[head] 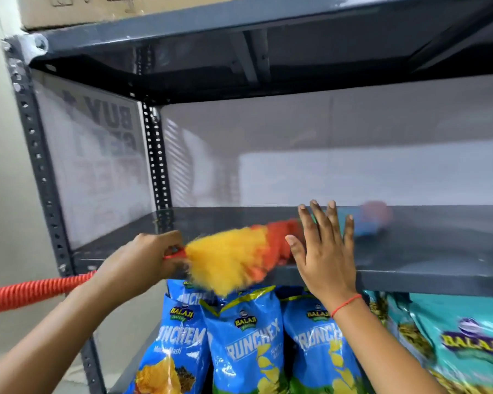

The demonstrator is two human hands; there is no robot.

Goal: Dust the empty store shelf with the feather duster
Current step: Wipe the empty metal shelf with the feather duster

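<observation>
Grey steel shelf (410, 251) lies bare while the left hand (143, 257), fingers closed round the duster (234, 260) where handle meets head, lays the fluffy head across its near edge, likely to sweep along it. Right hand (325, 245) rests flat, fingers spread, probably as a brace; it hides the duster's middle, and the blue-pink tip beyond is blurred.

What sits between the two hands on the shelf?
The feather duster's yellow-to-red fluffy head fills the gap between left hand and right hand, across the shelf's front edge, in the head view.
</observation>
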